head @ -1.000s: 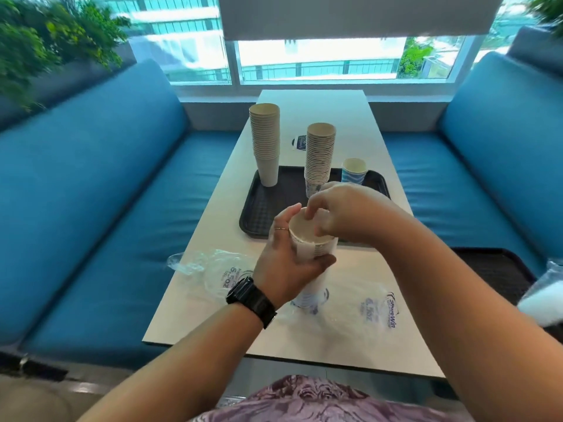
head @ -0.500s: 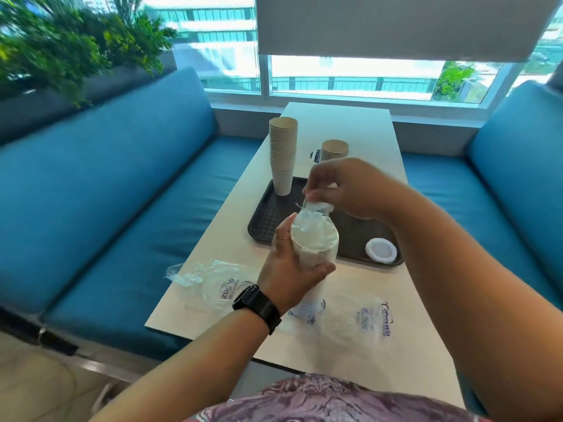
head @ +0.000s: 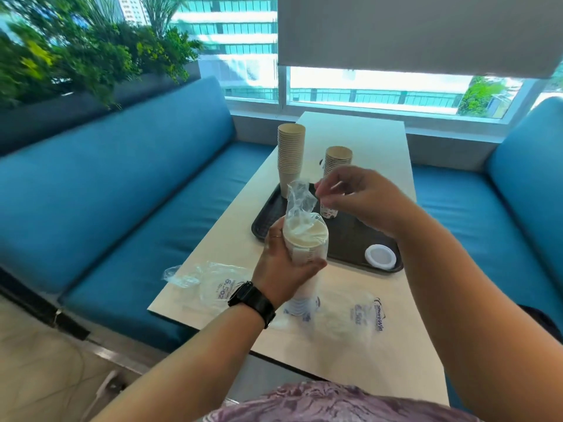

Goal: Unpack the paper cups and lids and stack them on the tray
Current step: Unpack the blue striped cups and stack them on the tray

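While the left hand (head: 283, 263) still grips the bagged cups (head: 306, 245) upright above the near table (head: 380, 354), the right hand (head: 356, 197) has let go of the bag top; its curled fingers now hold nothing clear. Two stacks (head: 291, 153) and a lid (head: 380, 256) stay on the tray (head: 344, 239).

Tray (head: 268, 220): black, fine grid texture, beyond the hands.
Two cup stacks (head: 291, 153): plain tan-brown.
Lid (head: 380, 256): white, right of the left hand (head: 285, 266).
Sleeve of cups (head: 304, 242), in that hand: white under clear plastic.
Empty bags (head: 365, 315): clear, blue print.
Bench (head: 380, 360): pale cream.
Sofas (head: 122, 193): blue.
Watch (head: 253, 303): black.
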A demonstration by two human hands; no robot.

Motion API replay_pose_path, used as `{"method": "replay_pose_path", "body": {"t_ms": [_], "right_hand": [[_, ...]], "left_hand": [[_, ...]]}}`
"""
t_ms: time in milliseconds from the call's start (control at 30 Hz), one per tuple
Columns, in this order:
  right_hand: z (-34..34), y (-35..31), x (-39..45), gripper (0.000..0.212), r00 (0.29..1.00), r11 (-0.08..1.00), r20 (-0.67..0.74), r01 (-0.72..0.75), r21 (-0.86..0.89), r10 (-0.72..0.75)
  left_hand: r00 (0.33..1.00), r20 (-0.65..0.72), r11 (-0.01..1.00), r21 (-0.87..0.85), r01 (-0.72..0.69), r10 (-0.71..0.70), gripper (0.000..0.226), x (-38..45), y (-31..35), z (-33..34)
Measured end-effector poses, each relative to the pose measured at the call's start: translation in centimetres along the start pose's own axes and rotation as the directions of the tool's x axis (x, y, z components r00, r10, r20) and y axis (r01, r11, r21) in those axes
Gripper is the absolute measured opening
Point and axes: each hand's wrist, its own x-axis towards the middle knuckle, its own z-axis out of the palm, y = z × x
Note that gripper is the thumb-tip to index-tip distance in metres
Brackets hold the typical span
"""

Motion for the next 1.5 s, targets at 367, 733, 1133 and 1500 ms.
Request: {"method": "replay_pose_path", "body": {"t_ms": [367,733,1133,1500], "right_hand": [[3.0,1.1,0.3,0.026,0.975,0.725,0.197,0.211,-0.655,-0.105],[1.5,2.8,2.1,0.024,0.964,0.978,-0.253,-0.034,0.206,0.087],[7.6,7.0,-2.6,0.086,0.99,0.897,0.024,-0.137,0.421,0.14],[11.3,9.0,-3.2,0.1,0.948,0.918,-0.137,-0.233,0.321,0.288]], "left_hand": [[1.0,-0.017,1.0,-0.004,0.017,-0.017,0.102,-0.2,-0.1,0.3],[0.999,-0.008,0.999,-0.032,-0.044,0.044,0.099,-0.2,-1.0,0.4],[0.997,-0.014,0.997,-0.012,-0.075,0.075,0.101,0.8,-1.2,1.2],[1.0,0.014,0.999,0.044,-0.025,0.024,0.1,0.3,-3.8,2.2]]}}
